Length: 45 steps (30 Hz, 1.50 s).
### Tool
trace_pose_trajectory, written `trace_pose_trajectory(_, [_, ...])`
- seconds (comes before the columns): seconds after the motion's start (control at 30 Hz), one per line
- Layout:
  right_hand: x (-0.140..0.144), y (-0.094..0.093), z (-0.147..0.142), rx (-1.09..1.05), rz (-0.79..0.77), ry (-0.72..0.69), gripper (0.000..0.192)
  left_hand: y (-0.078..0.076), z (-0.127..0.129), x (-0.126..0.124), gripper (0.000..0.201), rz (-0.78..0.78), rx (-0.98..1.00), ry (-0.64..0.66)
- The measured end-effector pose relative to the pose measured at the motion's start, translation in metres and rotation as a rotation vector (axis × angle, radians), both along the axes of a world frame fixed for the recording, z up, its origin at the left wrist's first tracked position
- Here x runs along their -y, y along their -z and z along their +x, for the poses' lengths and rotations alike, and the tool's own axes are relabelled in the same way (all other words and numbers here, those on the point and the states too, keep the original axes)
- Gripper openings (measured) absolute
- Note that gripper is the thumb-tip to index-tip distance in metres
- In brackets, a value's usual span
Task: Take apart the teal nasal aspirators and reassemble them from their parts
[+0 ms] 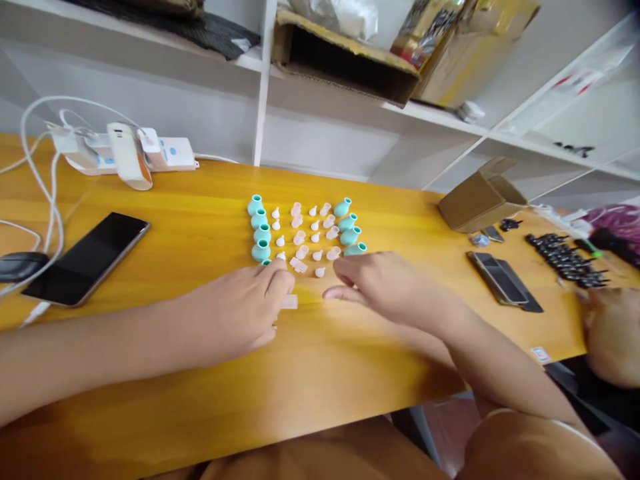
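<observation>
My left hand (263, 300) is closed at the front end of the left row of turquoise vase-shaped pieces (261, 251). A small translucent plastic piece (289, 302) sticks out beside its fingertips. My right hand (375, 283) is beside the front of the right turquoise row (351, 235). Its fingers are curled, with the thumb apart and nothing visible between them. Small white nozzle-like pieces (320, 272) and clear pinkish cups (302, 252) stand in columns between the turquoise rows. The foremost left turquoise piece is mostly hidden by my left hand.
A black phone (87, 260), a power strip (175, 153) and white cables lie at the left. At the right are a cardboard box (483, 197), another phone (497, 277), many black parts (565, 260) and another person's hand (615, 333). White shelves rise behind the table.
</observation>
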State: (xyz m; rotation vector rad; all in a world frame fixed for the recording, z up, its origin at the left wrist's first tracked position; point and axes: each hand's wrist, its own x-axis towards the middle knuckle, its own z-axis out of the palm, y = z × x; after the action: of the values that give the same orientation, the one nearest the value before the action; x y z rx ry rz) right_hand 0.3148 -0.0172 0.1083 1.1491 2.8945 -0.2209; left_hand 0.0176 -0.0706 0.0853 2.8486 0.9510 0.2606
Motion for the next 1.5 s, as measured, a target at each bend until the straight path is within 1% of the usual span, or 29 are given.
trace_pose_trajectory(0.07, [0.020,0.008,-0.003,-0.236,-0.182,-0.026,0.076,0.008,0.001,-0.002,0.036,-0.045,0.178,0.045])
trace_pose_trajectory(0.1, [0.028,0.017,-0.007,-0.350,-0.287,-0.039,0.076,0.011,0.003,-0.002,0.036,-0.084,0.257,0.060])
trace_pose_trajectory(0.13, [0.035,0.026,-0.012,-0.454,-0.380,-0.050,0.074,0.013,0.005,-0.001,0.032,-0.132,0.329,0.071])
trace_pose_trajectory(0.17, [0.041,0.036,-0.016,-0.550,-0.440,-0.054,0.070,0.014,0.007,0.001,0.027,-0.191,0.392,0.069])
trace_pose_trajectory(0.2, [0.045,0.044,-0.019,-0.631,-0.465,-0.051,0.066,0.015,0.010,0.004,0.021,-0.258,0.449,0.052])
trace_pose_trajectory(0.23, [0.048,0.052,-0.022,-0.692,-0.453,-0.050,0.064,0.015,0.013,0.007,0.019,-0.327,0.504,0.022])
trace_pose_trajectory(0.33, [0.053,0.064,-0.021,-0.758,-0.350,-0.057,0.056,0.015,0.020,0.014,0.026,-0.486,0.640,-0.087])
trace_pose_trajectory(0.37, [0.054,0.066,-0.019,-0.757,-0.327,-0.068,0.054,0.016,0.021,0.016,0.028,-0.515,0.663,-0.105])
trace_pose_trajectory(0.43, [0.057,0.072,-0.015,-0.779,-0.317,-0.123,0.053,0.016,0.022,0.017,0.028,-0.565,0.653,-0.100])
trace_pose_trajectory(0.5, [0.059,0.078,-0.012,-0.820,-0.367,-0.253,0.056,0.017,0.020,0.018,0.026,-0.620,0.589,-0.036])
trace_pose_trajectory(0.57, [0.060,0.082,-0.008,-0.857,-0.497,-0.418,0.060,0.018,0.018,0.019,0.018,-0.643,0.518,0.113])
trace_pose_trajectory(0.63, [0.057,0.078,0.000,-0.831,-0.625,-0.522,0.067,0.022,0.018,0.022,0.015,-0.587,0.469,0.272])
trace_pose_trajectory(0.67, [0.053,0.073,0.005,-0.776,-0.639,-0.536,0.071,0.025,0.019,0.024,0.017,-0.522,0.445,0.332])
trace_pose_trajectory(0.7, [0.047,0.065,0.012,-0.694,-0.591,-0.517,0.074,0.028,0.020,0.026,0.017,-0.428,0.419,0.366])
trace_pose_trajectory(0.73, [0.040,0.056,0.019,-0.557,-0.470,-0.475,0.073,0.031,0.022,0.028,0.016,-0.311,0.387,0.379])
trace_pose_trajectory(0.8, [0.021,0.039,0.034,-0.263,-0.136,-0.270,0.067,0.037,0.027,0.030,0.014,-0.082,0.320,0.388])
trace_pose_trajectory(0.83, [0.010,0.032,0.040,-0.142,0.002,-0.184,0.069,0.040,0.029,0.031,0.016,0.004,0.293,0.391])
trace_pose_trajectory(0.87, [0.000,0.028,0.044,-0.028,0.085,-0.125,0.072,0.043,0.030,0.031,0.018,0.063,0.274,0.396])
trace_pose_trajectory(0.9, [-0.009,0.025,0.045,0.083,0.127,-0.093,0.074,0.045,0.032,0.031,0.019,0.101,0.262,0.406])
trace_pose_trajectory(0.97, [-0.024,0.024,0.040,0.295,0.140,-0.061,0.072,0.049,0.033,0.030,0.020,0.139,0.255,0.425])
trace_pose_trajectory(1.03, [-0.033,0.026,0.028,0.465,0.134,-0.030,0.063,0.052,0.034,0.028,0.020,0.165,0.258,0.436])
trace_pose_trajectory(1.1, [-0.039,0.029,0.013,0.572,0.127,0.002,0.054,0.055,0.035,0.027,0.019,0.188,0.284,0.437])
trace_pose_trajectory(1.17, [-0.042,0.029,0.003,0.630,0.107,0.022,0.049,0.058,0.037,0.028,0.020,0.226,0.312,0.433])
trace_pose_trajectory(1.23, [-0.042,0.026,0.000,0.664,0.096,0.039,0.047,0.060,0.039,0.028,0.020,0.262,0.332,0.422])
trace_pose_trajectory(1.27, [-0.042,0.022,0.000,0.674,0.109,0.045,0.048,0.060,0.039,0.029,0.019,0.273,0.337,0.422])
trace_pose_trajectory(1.33, [-0.040,0.011,0.004,0.668,0.189,0.055,0.050,0.061,0.040,0.029,0.018,0.287,0.337,0.426])
trace_pose_trajectory(1.43, [-0.036,-0.007,0.007,0.521,0.357,0.009,0.053,0.061,0.039,0.029,0.018,0.306,0.322,0.420])
trace_pose_trajectory(1.5, [-0.032,-0.013,0.002,0.367,0.402,-0.092,0.048,0.061,0.038,0.030,0.018,0.317,0.307,0.415])
